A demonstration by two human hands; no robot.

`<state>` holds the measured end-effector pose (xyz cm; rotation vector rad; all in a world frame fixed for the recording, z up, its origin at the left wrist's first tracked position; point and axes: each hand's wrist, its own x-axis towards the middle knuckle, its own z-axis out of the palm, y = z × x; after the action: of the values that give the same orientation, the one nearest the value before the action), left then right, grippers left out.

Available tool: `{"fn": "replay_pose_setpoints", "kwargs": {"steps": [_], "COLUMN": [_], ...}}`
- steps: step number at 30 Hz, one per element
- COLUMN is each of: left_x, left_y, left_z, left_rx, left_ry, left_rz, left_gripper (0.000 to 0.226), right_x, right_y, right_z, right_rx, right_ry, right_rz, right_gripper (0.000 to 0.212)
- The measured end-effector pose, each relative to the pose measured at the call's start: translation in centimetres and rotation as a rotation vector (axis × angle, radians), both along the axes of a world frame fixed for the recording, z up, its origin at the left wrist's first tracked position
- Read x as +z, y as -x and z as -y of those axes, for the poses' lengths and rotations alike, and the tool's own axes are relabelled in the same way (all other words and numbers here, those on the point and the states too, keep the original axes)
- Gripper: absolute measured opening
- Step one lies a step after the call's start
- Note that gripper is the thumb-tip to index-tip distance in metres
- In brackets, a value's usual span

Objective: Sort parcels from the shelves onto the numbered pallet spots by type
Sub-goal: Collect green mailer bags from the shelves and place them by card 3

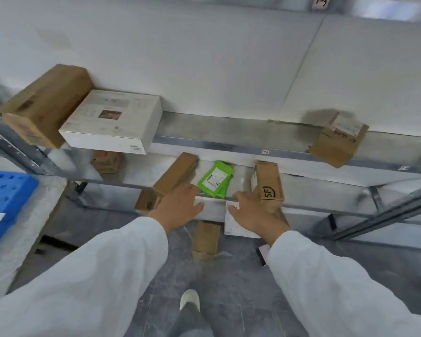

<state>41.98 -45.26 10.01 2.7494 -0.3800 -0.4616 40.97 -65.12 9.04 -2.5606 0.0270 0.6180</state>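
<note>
A flat white box (214, 211) sits at the front edge of the middle shelf (314, 207). My left hand (180, 205) grips its left end and my right hand (249, 212) lies over its right end, fingers curled on the far edge. Just behind the box lie green mailer bags (215, 178) with a white label. A long brown carton (175, 173) stands to the left of the bags. To the right is an upright brown SF carton (269, 184), which touches my right hand.
On the upper shelf rest a big brown carton (44, 105), a flat white printed box (112, 120) and a small brown carton (338, 139). More brown boxes (206, 237) sit lower down. A blue pallet (5, 198) is at the left. My shoe (189, 299) stands on grey floor.
</note>
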Motion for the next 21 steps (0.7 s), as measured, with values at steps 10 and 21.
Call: {"fn": "replay_pose_setpoints", "kwargs": {"steps": [10,21], "left_x": [-14.8,-33.2], "left_y": [-17.0,-27.0], "left_z": [1.9,1.5], "left_rx": [-0.039,0.191], "left_ry": [-0.02,-0.031], "left_rz": [-0.144,-0.25], "left_gripper": [0.045,0.037], "right_x": [-12.2,-29.0], "right_y": [-13.5,-23.1], "right_z": [-0.7,0.3], "right_rx": [-0.054,-0.16], "right_ry": [0.093,0.132], "right_rz": [-0.063,-0.087], "right_gripper": [0.041,0.046]}}
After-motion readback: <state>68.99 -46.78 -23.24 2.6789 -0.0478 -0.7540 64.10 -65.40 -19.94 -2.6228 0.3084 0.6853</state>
